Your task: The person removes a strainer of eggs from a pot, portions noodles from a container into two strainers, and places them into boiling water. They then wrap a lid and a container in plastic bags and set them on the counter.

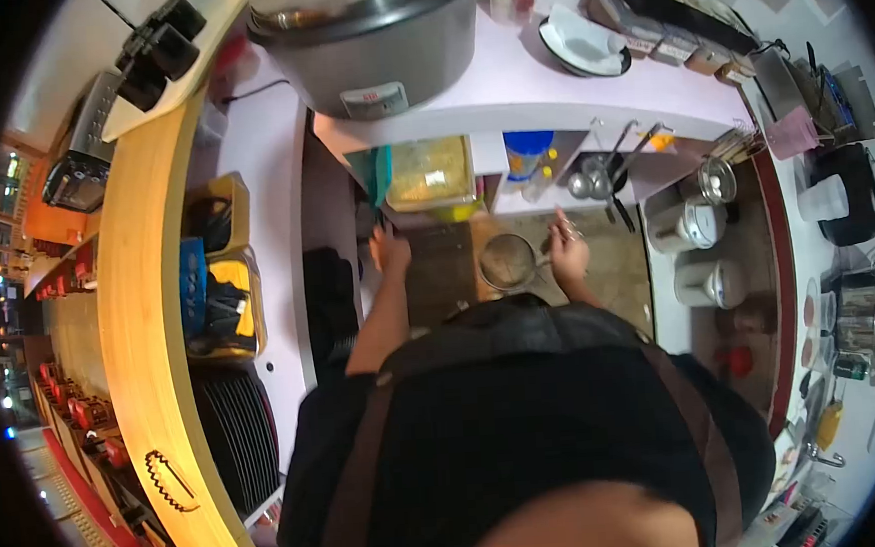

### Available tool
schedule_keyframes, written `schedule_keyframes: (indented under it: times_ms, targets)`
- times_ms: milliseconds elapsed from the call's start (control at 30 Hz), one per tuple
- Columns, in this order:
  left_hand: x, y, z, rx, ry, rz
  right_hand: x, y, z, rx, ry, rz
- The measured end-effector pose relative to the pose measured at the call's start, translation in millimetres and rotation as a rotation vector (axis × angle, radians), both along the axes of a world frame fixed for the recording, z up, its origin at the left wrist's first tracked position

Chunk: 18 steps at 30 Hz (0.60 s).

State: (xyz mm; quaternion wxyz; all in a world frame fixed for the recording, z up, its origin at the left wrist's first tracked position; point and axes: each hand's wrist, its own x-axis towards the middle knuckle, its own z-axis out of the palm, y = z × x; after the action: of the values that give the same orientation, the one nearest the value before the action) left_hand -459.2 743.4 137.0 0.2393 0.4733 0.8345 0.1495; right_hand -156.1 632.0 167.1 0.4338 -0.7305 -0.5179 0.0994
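1. Head view: the person, in a black top with brown straps, has both bare hands low before the body, just short of a shelved unit.
2. The right hand [569, 248] appears closed on the handle of a round strainer [507, 261]; glare and small size blur the fingers.
3. That strainer lies between the two hands, nearer the right, its round face seen from above.
4. The left hand [389, 248] reaches forward at the unit's left end, near a clear container [430, 179] with yellowish contents. Its fingertips merge with dark shapes, so I cannot tell whether it grips anything.
5. To the right of that container, a tub with a blue lid [530, 143] stands inside the unit.
6. Farther right, ladles [581, 185] hang in front of the opening, above and beyond the right hand.
7. On top of the unit sits a large grey cooker [384, 61] with a dark rim and a pale label; well to its right, a white dish [584, 46] lies in a dark-edged tray.
8. Along the right side, two canisters with pale lids [697, 226] stand one nearer the body than the other.
9. At the left, a basket [256, 315] holds black and yellow items, with a stack of black trays [239, 441] nearer the body, both beside a long wooden counter [143, 291].
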Motion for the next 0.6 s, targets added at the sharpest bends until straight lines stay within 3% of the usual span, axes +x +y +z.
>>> schedule_keyframes:
  times_ms: [67,100,133,233,400,500,600]
  targets:
    - [-15,-29,-39,-0.05,-0.046,-0.065,14,-10,15,0.065,0.02,-0.123]
    - [-30,-29,-62,-0.041,-0.088,-0.067,20,-15,30,-0.063,-0.04,-0.255]
    - [-42,-13,-71,-0.009,-0.127,-0.069,34,-15,23,0.059,-0.003,-0.286]
    - [-45,3,-52,0.127,-0.226,-0.025,58,-25,47,0.243,0.182,-0.376]
    - [-28,8,-45,0.104,-0.088,-0.196,88,-32,58,0.304,0.147,-0.434]
    - [-15,-5,-56,-0.057,-0.135,-0.189,94,-29,56,0.126,0.098,-0.478]
    - [-7,12,-96,-0.096,-0.1,-0.168,109,-13,40,0.19,0.175,-0.407]
